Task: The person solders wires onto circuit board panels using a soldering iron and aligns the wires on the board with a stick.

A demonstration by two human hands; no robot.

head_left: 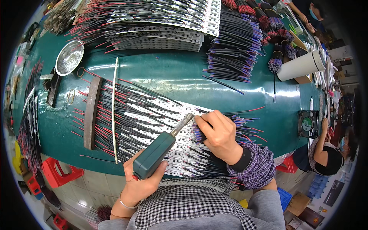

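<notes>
My left hand (142,184) is wrapped around the dark green handle of a soldering gun (154,155). Its metal tip points up and right, close to the fingertips of my right hand (219,136). That hand is closed, thumb and forefinger pinched over the white circuit board panel (173,163), with a bundle of purple-tipped black wires (198,135) tucked under its fingers. The exact wire at the pinch is too small to make out. Rows of black wires with red ends (126,103) fan leftward from the panel.
A dark bar (92,113) and a thin pale strip (115,111) lie across the wires. Behind are a metal bowl (70,58), stacked wired panels (161,38), and a wire pile (234,46). A white cup (301,66) and small fan (308,123) stand right; co-workers sit beyond.
</notes>
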